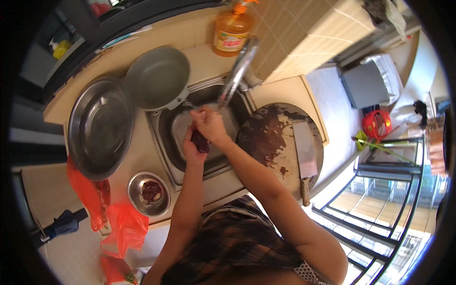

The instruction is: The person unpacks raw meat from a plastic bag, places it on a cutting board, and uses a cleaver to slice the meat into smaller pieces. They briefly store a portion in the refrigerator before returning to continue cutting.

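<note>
My left hand (194, 146) cups a piece of dark red raw meat (200, 141) over the stainless steel sink (178, 124). Against the upper end of the meat, my right hand (209, 123) is bent with its fingers curled; whether it grips anything is hidden. A chrome faucet (237, 73) arches above both hands. On the right, a cleaver (304, 149) lies on a round, red-stained chopping board (260, 142). A small metal bowl (132, 194) with dark red meat pieces (151, 191) stands to the lower left of the sink.
A large metal basin (101, 131) and a grey pan (158, 78) stand left of the sink. Red plastic bags (124, 228) hang at the counter's left edge. A bottle of orange liquid (231, 34) stands behind the faucet. A metal rack (377, 199) is at right.
</note>
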The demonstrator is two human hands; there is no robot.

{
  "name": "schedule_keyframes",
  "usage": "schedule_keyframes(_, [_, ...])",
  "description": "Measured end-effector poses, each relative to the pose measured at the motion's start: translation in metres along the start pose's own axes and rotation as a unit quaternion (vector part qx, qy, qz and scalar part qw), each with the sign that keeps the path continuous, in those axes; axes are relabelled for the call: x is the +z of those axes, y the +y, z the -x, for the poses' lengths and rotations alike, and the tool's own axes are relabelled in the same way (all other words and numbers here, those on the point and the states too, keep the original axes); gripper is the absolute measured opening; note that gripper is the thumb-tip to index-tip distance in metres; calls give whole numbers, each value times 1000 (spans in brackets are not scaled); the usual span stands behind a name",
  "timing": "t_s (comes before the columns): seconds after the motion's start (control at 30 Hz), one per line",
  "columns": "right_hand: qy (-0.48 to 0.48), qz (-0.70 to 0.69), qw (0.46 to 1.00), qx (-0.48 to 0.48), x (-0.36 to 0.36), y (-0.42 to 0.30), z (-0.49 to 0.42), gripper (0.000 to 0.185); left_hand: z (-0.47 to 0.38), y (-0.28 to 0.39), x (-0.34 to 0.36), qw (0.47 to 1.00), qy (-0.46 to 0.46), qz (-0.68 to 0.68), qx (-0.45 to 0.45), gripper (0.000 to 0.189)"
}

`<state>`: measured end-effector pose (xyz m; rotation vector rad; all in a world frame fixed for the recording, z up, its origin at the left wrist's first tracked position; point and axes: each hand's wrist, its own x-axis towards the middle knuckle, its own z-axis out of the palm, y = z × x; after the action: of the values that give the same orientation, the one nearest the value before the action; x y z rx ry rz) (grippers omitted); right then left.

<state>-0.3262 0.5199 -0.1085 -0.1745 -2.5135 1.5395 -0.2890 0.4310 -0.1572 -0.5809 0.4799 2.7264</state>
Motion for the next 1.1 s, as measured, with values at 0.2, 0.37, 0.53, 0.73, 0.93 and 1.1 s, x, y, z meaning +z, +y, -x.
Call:
schedule_keyframes(0.2, [-77, 171, 982, -36, -14, -28, 15, 35, -44, -8, 16, 914, -400, -4, 60, 43])
schedule_keyframes(0.37, [-73, 149, 985, -46, -115, -4, 36, 31, -78, -11, 13, 986, -83, -107, -94, 44])
schedule_keyframes(0.53, [64, 223, 973, 9, -206, 36, 114, 46, -89, -39, 61, 970, -72, -171, -158, 42])
schedule_keyframes(0.73, [48, 449, 888, 89, -163, 42, 159, 82, -83, -27, 50, 962, -99, -149, -208, 42])
schedule_keyframes(0.93, [-134, 413, 899, -61, -54, 3, 94, 77, -84, 4, 29, 959, -66, -238, -141, 36])
schedule_keyframes(1.1, [14, 285, 956, -73, -124, 14, 160, 73, -74, 42, 12, 969, -72, -179, -153, 33])
